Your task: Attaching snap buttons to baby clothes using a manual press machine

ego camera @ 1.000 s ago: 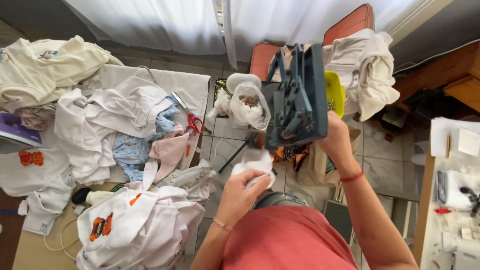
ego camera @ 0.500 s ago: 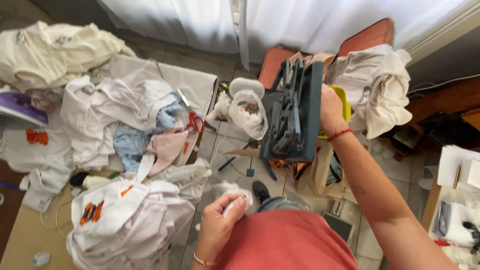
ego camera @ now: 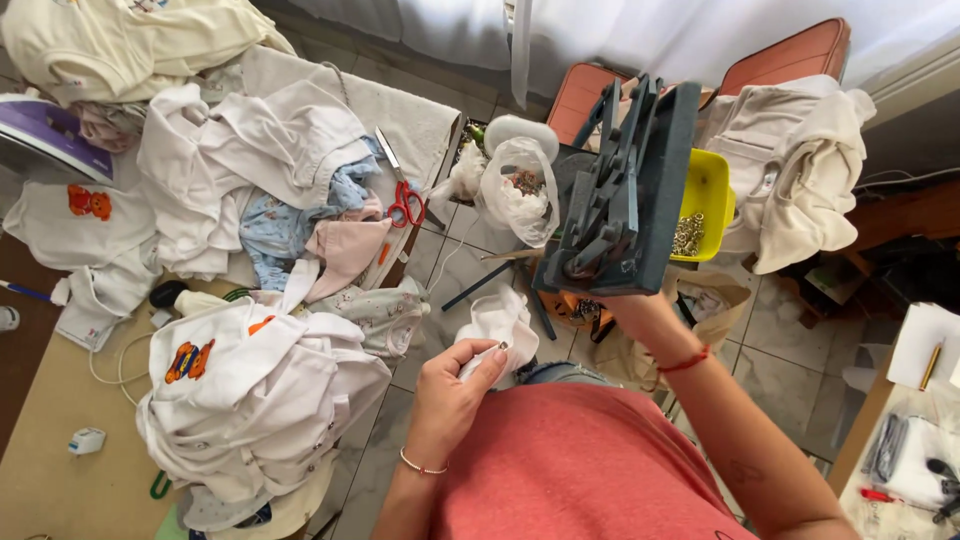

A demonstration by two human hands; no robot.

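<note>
My left hand [ego camera: 455, 385] holds a small white garment [ego camera: 500, 325] low in front of my red shirt, fingers pinched on the cloth. My right hand [ego camera: 625, 308] is under the base of a dark blue-grey hand press [ego camera: 620, 190] and mostly hidden by it; I cannot tell whether it grips anything. A yellow tray [ego camera: 705, 205] of small metal snaps sits just right of the press. A clear plastic bag [ego camera: 520, 185] of small parts hangs to its left.
A table [ego camera: 60, 430] on the left carries piles of white baby clothes [ego camera: 255, 395], red-handled scissors [ego camera: 402, 195] and a purple iron [ego camera: 50, 135]. Cream garments [ego camera: 800, 170] hang over an orange chair [ego camera: 790, 55]. A side surface [ego camera: 915, 440] at right holds papers and a pencil.
My left hand has brought the white garment down to my lap and then back up towards the press. My right hand has slid from the press's right side to beneath its base.
</note>
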